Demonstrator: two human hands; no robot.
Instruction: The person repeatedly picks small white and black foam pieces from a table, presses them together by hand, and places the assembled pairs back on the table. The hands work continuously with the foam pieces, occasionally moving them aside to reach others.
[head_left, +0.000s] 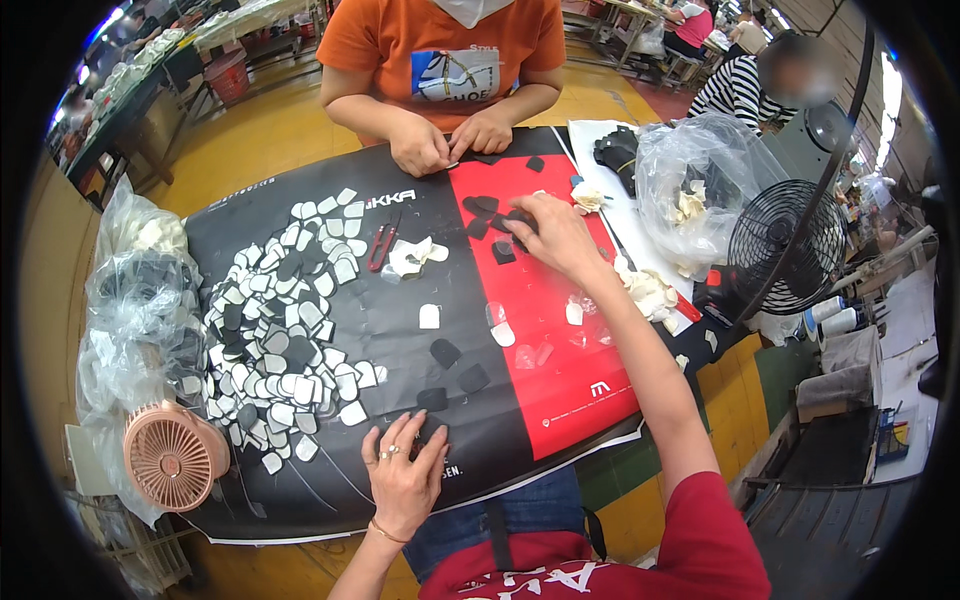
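My left hand [405, 480] rests on the black part of the table cover with its fingers spread. Just beyond its fingertips lies a rounded black patch [432, 399], and two more dark patches sit a little farther off. My right hand [555, 232] reaches over the red part, thumb and fingers around a black patch [517, 220]. Other black patches [480, 206] lie beside those fingertips. To the left spreads a big heap of small rounded white and black patches [290, 340]. A single white patch [429, 316] lies between the heap and the red strip.
Across the table a co-worker's hands [450, 140] meet over a small piece. Red thread snips [382, 244] lie near crumpled pale scraps [412, 257]. A pink fan [172, 455] and plastic bags [140, 300] line the left edge; a black fan [787, 235] and clear bag [700, 180] stand right.
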